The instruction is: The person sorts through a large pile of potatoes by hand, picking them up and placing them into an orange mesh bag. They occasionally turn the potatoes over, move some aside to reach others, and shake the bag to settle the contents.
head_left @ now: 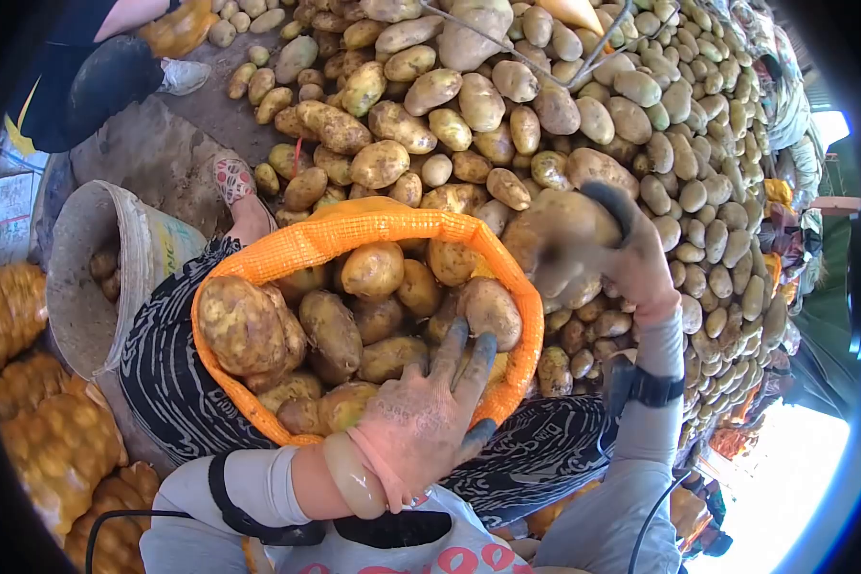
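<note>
Red-printed cloth (pixel 474 560); left hand (pixel 419 413) spread on sacked potatoes (pixel 330 335); right hand (pixel 633 260) gripping potato (pixel 566 234); bucket lettering (pixel 170 253) unclear

A grey-brown, dusty earthen floor (pixel 222 110) carries a broad heap of rounded, yellow-brown potatoes (pixel 469 100), some smeared with soil and a few greenish; the heap spreads across the top and right, with smaller potatoes (pixel 242 80) at its left edge; a dirty, whitish plastic bucket (pixel 165 277) stands on the left, its mouth showing; near it, filled orange mesh sacks (pixel 57 450) crowd together, their undersides hidden; another orange mesh sack (pixel 179 27) lies at the top left, partly out of view.
</note>
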A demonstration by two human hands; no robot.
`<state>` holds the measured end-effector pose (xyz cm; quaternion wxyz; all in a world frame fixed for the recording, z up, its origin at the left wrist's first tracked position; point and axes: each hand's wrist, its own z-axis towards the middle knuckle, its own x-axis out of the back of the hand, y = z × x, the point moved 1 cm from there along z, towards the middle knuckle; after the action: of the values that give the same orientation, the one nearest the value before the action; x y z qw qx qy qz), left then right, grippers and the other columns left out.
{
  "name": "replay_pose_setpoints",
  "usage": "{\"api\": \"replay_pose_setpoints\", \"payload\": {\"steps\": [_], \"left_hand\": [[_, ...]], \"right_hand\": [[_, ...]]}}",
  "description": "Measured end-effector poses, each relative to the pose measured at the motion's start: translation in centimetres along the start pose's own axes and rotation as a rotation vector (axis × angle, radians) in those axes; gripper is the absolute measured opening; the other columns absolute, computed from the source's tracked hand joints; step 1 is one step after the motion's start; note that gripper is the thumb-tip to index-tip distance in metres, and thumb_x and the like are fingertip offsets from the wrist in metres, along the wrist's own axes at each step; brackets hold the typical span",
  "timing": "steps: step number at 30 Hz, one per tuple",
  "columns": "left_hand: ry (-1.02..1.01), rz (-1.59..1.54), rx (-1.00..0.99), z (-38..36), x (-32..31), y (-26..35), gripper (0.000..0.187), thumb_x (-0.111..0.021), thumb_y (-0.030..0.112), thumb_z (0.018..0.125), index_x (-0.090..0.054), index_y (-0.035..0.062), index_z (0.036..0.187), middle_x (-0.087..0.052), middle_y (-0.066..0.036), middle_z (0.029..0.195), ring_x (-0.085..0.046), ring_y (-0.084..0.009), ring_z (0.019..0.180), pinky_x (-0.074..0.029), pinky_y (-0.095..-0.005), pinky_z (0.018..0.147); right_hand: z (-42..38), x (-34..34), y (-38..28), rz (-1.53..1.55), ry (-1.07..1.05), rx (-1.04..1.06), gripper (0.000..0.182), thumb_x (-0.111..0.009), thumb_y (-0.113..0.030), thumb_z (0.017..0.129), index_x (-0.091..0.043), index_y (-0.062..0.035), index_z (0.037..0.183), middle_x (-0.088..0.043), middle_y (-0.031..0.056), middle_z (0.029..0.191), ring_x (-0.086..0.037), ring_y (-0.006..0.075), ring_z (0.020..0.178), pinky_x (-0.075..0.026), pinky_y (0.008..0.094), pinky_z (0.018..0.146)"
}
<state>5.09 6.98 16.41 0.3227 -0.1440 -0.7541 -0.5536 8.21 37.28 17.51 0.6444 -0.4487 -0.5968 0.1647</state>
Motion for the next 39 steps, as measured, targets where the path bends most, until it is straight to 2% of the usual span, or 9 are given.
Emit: {"api": "replay_pose_setpoints", "payload": {"steps": [4, 9, 12, 17, 26, 29, 32, 35, 39], "left_hand": [[0.047, 0.036, -0.020, -0.5, -0.8, 0.5, 0.077, -0.069, 0.034, 0.086, -0.035, -0.0025, 0.145, -0.041, -0.031, 0.141, -0.062, -0.0440, 0.096, -0.058, -0.0459, 0.076], [0.068, 0.170, -0.245, -2.4, -0.3, 1.0, 0.063, -0.069, 0.022, 0.080, -0.047, 0.0000, 0.135, -0.050, -0.023, 0.129, -0.062, -0.0411, 0.098, -0.058, -0.0438, 0.074], [-0.054, 0.083, -0.162, -2.5, 2.9, 0.0, 0.045, -0.069, 0.017, 0.080, -0.057, 0.0034, 0.121, -0.062, -0.016, 0.112, -0.063, -0.0356, 0.094, -0.054, -0.0438, 0.081], [0.059, 0.348, -0.150, 0.8, 5.0, -4.5, 0.046, -0.074, 0.022, 0.078, -0.060, 0.0060, 0.119, -0.063, -0.014, 0.101, -0.064, -0.0326, 0.090, -0.052, -0.0434, 0.080], [-0.224, 0.602, -0.008, 4.3, 1.4, -5.3, 0.084, -0.084, 0.031, 0.066, -0.048, 0.0108, 0.139, -0.055, -0.017, 0.122, -0.063, -0.0306, 0.090, -0.053, -0.0417, 0.077], [-0.261, 0.538, 0.034, 4.2, 2.0, -4.9, 0.084, -0.083, 0.025, 0.065, -0.047, 0.0082, 0.139, -0.054, -0.018, 0.126, -0.062, -0.0329, 0.093, -0.054, -0.0433, 0.077], [-0.197, 0.404, 0.062, 3.5, 2.2, -5.1, 0.079, -0.081, 0.022, 0.066, -0.049, 0.0050, 0.137, -0.055, -0.019, 0.124, -0.060, -0.0362, 0.097, -0.053, -0.0449, 0.081], [-0.088, 0.326, 0.024, 2.7, 2.2, -5.8, 0.078, -0.080, 0.020, 0.067, -0.049, 0.0034, 0.136, -0.055, -0.020, 0.123, -0.058, -0.0387, 0.099, -0.052, -0.0447, 0.086], [0.045, 0.307, -0.025, 0.1, 5.1, -3.7, 0.072, -0.079, 0.018, 0.067, -0.050, 0.0018, 0.132, -0.056, -0.021, 0.123, -0.058, -0.0394, 0.107, -0.050, -0.0449, 0.093]], "right_hand": [[0.0, -4.8, -10.4, -0.191, -0.175, 0.820, 0.070, -0.086, -0.006, 0.061, -0.062, -0.0119, 0.127, -0.062, 0.0117, 0.126, -0.060, 0.0315, 0.114, -0.049, 0.0414, 0.097], [-1.7, -10.7, -6.6, -0.576, -0.939, 0.571, 0.048, -0.069, -0.009, 0.083, -0.062, -0.0083, 0.131, -0.065, 0.0124, 0.126, -0.062, 0.0288, 0.116, -0.041, 0.0451, 0.109], [-1.2, -7.0, -6.2, -0.011, -0.796, 0.348, 0.039, -0.065, -0.006, 0.088, -0.065, -0.0103, 0.127, -0.071, 0.0096, 0.110, -0.068, 0.0241, 0.100, -0.053, 0.0363, 0.094], [1.6, 1.6, 3.4, 0.280, 0.272, 0.002, 0.028, -0.055, 0.000, 0.093, -0.067, 0.0023, 0.118, -0.069, 0.0061, 0.118, -0.063, 0.0126, 0.104, -0.050, 0.0267, 0.094], [8.4, -6.9, 23.1, -0.505, 0.226, -0.729, 0.085, -0.075, -0.045, 0.078, -0.038, -0.0096, 0.146, -0.042, 0.0358, 0.140, -0.050, 0.0479, 0.126, -0.044, 0.0481, 0.106], [8.9, -7.8, 24.5, -0.532, 0.333, -0.715, 0.068, -0.072, -0.035, 0.078, -0.049, -0.0152, 0.138, -0.051, 0.0297, 0.134, -0.055, 0.0441, 0.121, -0.046, 0.0456, 0.103], [9.3, -5.0, 25.8, -0.577, 0.216, -0.240, 0.037, -0.070, -0.028, 0.079, -0.068, -0.0122, 0.113, -0.066, 0.0144, 0.116, -0.064, 0.0329, 0.105, -0.052, 0.0386, 0.092], [6.2, -3.5, 8.4, 0.120, 0.418, -0.082, 0.047, -0.075, -0.023, 0.075, -0.065, -0.0092, 0.119, -0.069, 0.0139, 0.104, -0.067, 0.0290, 0.094, -0.055, 0.0347, 0.083], [-1.2, -6.7, -8.4, -0.556, 0.504, 0.654, 0.053, -0.074, -0.023, 0.074, -0.061, -0.0051, 0.122, -0.063, 0.0103, 0.107, -0.062, 0.0263, 0.093, -0.052, 0.0402, 0.078]]}}
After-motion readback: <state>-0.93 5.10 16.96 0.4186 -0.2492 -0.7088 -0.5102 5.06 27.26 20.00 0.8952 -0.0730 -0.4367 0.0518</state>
